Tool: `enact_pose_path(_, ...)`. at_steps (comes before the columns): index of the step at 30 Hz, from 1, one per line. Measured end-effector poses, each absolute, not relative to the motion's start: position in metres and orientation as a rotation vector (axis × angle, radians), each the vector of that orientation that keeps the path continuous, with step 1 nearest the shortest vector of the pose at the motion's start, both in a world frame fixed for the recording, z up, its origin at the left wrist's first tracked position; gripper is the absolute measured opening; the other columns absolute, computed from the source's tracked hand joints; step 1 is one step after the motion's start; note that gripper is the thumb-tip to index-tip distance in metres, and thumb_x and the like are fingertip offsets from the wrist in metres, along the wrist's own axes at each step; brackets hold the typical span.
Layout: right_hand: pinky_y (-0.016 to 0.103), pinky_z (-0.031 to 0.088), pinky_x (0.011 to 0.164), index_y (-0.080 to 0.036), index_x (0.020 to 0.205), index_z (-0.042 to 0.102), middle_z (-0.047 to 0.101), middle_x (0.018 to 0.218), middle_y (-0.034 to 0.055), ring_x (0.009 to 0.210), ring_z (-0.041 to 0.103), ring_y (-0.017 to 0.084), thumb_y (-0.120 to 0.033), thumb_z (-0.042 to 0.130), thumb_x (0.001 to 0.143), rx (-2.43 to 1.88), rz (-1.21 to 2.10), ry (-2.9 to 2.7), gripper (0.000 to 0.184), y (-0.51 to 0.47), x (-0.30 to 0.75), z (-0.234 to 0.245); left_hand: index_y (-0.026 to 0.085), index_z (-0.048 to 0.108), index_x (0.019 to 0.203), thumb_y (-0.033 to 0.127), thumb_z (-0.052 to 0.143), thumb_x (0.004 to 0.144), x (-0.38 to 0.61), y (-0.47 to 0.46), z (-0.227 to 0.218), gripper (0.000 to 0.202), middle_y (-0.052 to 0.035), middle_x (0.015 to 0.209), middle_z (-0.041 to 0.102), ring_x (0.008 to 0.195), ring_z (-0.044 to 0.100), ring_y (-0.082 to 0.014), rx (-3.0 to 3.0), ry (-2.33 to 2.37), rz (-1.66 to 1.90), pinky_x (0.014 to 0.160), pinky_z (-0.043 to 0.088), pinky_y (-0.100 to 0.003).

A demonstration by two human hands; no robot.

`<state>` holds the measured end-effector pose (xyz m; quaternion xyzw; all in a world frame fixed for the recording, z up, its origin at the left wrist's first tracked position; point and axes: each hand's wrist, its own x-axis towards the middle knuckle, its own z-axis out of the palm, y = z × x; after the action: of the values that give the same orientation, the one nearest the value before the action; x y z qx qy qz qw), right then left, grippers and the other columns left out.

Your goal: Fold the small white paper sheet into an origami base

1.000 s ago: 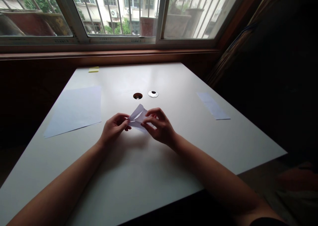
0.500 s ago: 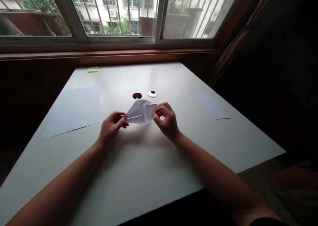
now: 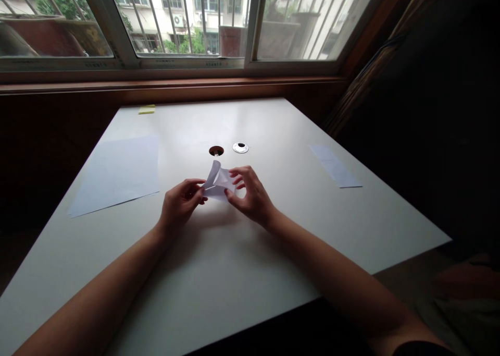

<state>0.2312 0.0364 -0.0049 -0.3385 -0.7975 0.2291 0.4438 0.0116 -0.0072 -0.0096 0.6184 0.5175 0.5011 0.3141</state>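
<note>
Paper piece [image 3: 219, 181], white, folded, flap raised: held above flat white tabletop [image 3: 234, 272]. Left hand [image 3: 179, 202]: pinching left corner. Right hand [image 3: 250, 194]: thumb and fingers parted at right edge; whether gripping, cannot tell. Step, apparently: working folds. Next move likely needs steady left pinch.

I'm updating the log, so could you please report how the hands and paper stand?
Left hand pinching folded paper at one end; right hand loosely open at its opposite side; round hole beyond, apart from both hands.

Two hands [image 3: 180, 204] [image 3: 252, 195], perhaps three white papers [image 3: 222, 178] [image 3: 117, 173] [image 3: 335, 166]
</note>
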Motion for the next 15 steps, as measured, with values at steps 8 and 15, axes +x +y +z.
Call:
enact_pose_path(8, 0.045, 0.055, 0.086, -0.023, 0.123, 0.046, 0.052, 0.122, 0.0134, 0.112, 0.054, 0.029, -0.036, 0.071, 0.081, -0.834, 0.258, -2.132, 0.051, 0.031, 0.218, -0.008, 0.018, 0.066, 0.110, 0.037, 0.069, 0.087, 0.010, -0.009, -0.011, 0.031, -0.0045, 0.081, 0.072, 0.068, 0.071, -0.0165, 1.780, 1.333, 1.317, 0.068, 0.059, -0.029)
enact_pose_path(15, 0.040, 0.052, 0.083, -0.022, 0.097, 0.064, 0.059, 0.103, 0.0084, 0.096, 0.056, 0.023, -0.033, 0.065, 0.090, -0.726, 0.166, -2.232, 0.012, 0.034, 0.216, -0.011, 0.018, 0.066, 0.109, 0.034, 0.070, 0.087, 0.009, -0.010, -0.013, 0.027, -0.0047, 0.082, 0.073, 0.071, 0.072, -0.0167, 1.900, 1.270, 1.304, 0.070, 0.060, -0.028)
